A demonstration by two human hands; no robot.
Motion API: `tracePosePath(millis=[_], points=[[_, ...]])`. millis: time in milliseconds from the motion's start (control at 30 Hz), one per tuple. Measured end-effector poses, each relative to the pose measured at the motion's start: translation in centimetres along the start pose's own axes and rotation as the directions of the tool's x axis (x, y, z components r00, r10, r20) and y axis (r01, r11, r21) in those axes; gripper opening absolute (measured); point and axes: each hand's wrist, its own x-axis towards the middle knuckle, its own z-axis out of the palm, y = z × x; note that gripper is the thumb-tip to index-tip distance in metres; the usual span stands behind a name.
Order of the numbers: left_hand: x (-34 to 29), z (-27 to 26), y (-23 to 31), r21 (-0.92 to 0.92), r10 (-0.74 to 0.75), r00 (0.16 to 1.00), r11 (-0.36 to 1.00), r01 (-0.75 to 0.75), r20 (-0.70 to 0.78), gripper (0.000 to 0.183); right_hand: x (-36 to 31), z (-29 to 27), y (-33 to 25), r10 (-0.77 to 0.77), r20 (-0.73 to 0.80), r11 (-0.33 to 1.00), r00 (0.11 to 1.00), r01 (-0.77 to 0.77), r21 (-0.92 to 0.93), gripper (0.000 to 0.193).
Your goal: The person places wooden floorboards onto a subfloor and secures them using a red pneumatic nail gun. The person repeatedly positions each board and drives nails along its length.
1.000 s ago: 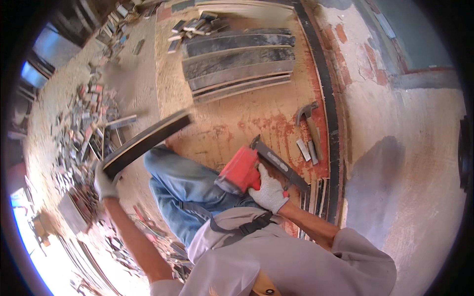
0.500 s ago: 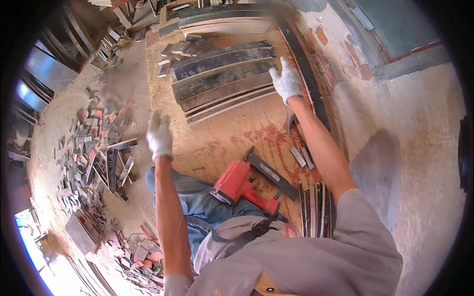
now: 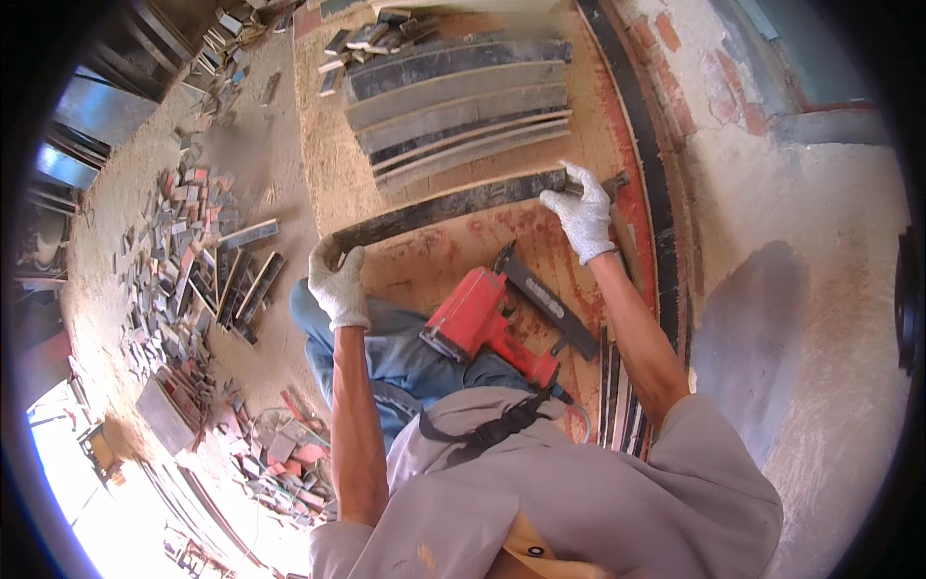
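Observation:
A long, dark-faced wooden strip [image 3: 449, 204] spans the space between my gloved hands, over the near part of the work board [image 3: 415, 265]. My left hand [image 3: 338, 287] is closed around its left end, and my right hand [image 3: 582, 214] grips it near the right end. Just beyond lies a row of similar dark strips [image 3: 463, 92] side by side. A red nail gun [image 3: 473, 314] with a black magazine [image 3: 550, 301] rests by my lap, between my forearms. White knit gloves cover both hands; the strip hides part of the fingers.
Small offcuts [image 3: 371, 39] sit at the board's far left. A heap of wood scraps [image 3: 188, 246] covers the floor to the left. Along the right runs a long dark rail [image 3: 656, 183] beside a worn wall [image 3: 791, 193]. More strips [image 3: 617, 391] stand beside my right elbow.
Both hands were empty and apart; now they hold a wooden strip, brought nearer to me from the row. The view has shifted slightly.

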Motion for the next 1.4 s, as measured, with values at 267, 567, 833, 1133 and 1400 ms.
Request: tracePosePath(millis=[267,567,833,1133,1400], points=[[-1.4,-2.2,0.7,-0.013,-0.138,0.985,0.99,0.14,0.105,0.052,-4.7,-3.1,1.9,-0.037,0.188,0.949,0.981,0.094,-0.302,0.034],[0.1,-1.8,0.4,0.193,-0.206,0.96,0.966,0.169,0.187,0.042,-7.6,-6.6,-1.2,0.053,0.238,0.993,0.97,-0.025,-0.118,0.024],[3.3,-1.2,-3.0,0.218,-0.17,0.969,0.967,0.129,0.18,0.049,-7.6,-7.8,-2.9,0.385,-0.006,0.873,0.923,-0.362,0.326,0.023],[1.4,-0.4,-1.5,0.209,-0.237,0.945,0.959,0.19,0.226,0.067,-0.9,-4.7,0.7,0.169,0.213,0.984,0.962,-0.152,-0.093,0.025],[1.1,0.1,-0.7,0.178,-0.195,0.969,0.97,0.167,0.154,0.067,0.4,-2.2,1.5,0.111,0.387,0.907,0.915,0.065,-0.415,0.027]])
